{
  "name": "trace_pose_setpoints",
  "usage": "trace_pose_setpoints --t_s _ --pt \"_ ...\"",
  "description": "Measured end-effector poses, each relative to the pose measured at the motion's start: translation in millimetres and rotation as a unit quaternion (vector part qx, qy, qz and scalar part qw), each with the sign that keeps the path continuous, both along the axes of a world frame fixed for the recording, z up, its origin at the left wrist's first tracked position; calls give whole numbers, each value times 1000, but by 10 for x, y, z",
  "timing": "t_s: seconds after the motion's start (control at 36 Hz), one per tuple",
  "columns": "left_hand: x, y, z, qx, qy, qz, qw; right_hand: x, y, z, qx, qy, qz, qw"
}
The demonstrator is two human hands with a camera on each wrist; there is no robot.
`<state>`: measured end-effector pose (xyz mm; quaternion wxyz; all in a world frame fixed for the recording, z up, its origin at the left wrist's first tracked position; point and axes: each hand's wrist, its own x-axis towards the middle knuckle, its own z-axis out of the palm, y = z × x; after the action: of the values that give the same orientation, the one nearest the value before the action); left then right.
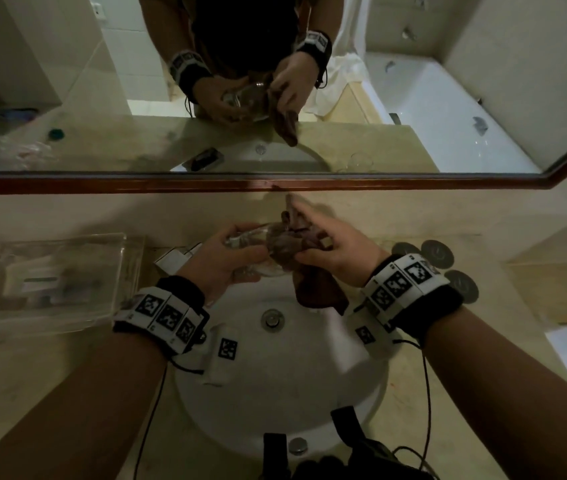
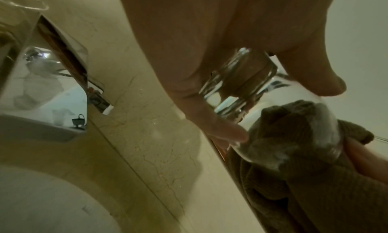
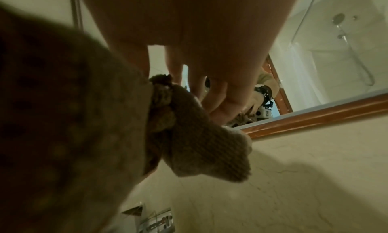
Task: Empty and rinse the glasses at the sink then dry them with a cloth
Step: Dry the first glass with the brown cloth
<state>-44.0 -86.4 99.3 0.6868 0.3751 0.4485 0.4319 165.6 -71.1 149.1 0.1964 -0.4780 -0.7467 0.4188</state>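
Above the white sink (image 1: 275,382), my left hand (image 1: 237,254) grips a clear glass (image 1: 249,237) that lies on its side, its mouth toward the right. A brown cloth (image 1: 284,249) is stuffed into that mouth, and its loose end hangs over the basin. My right hand (image 1: 327,247) pinches the cloth at the rim. The left wrist view shows the thick glass base (image 2: 241,80) between thumb and fingers, with the cloth (image 2: 283,137) bunched inside. In the right wrist view my fingers (image 3: 218,104) hold the cloth (image 3: 189,145); the glass is hidden there.
A clear plastic tray (image 1: 50,282) sits on the marble counter at the left. Dark round coasters (image 1: 438,254) lie at the right behind my wrist. The wood-framed mirror (image 1: 275,184) runs close behind my hands. The drain (image 1: 272,318) is below them.
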Motion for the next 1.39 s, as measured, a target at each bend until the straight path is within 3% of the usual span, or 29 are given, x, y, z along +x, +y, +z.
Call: trace_pose_setpoints --t_s 0.17,0.31,0.47,0.61,0.72,0.78,0.86,0.92,0.97,1.06,1.22,1.39 --pt "-37 32 -15 4 0 4 1000 -37 -20 -34 21 38 -68 997" --pt "-40 5 -26 15 8 13 1000 -53 -22 -25 45 43 -49 997" --pt "-2 -2 35 32 10 10 999 -113 -17 -34 64 104 -152 981" --pt "30 -3 9 38 22 7 999 -171 -42 -86 69 60 -153 984" --pt "-12 -20 -70 17 33 5 999 -156 -100 -108 63 -4 -94 994" --pt "-31 -26 -87 10 31 8 999 -133 -119 -86 60 21 -95 993" --pt "-21 -22 -66 20 48 5 999 -90 -72 -78 91 71 -175 978" --pt "-5 -29 -28 31 66 0 997 -47 -14 -69 44 50 -198 978" --pt "-3 -30 -14 39 69 -5 997 -2 31 -76 -32 17 -156 987" --pt "-34 -28 -22 42 51 -3 998 19 24 -129 -96 67 -155 981" --pt "-53 -22 -37 43 42 -7 998 -40 -51 -169 -57 173 -195 964" --pt "-49 -12 -67 36 49 3 998 -134 -129 -127 -59 198 -196 958"
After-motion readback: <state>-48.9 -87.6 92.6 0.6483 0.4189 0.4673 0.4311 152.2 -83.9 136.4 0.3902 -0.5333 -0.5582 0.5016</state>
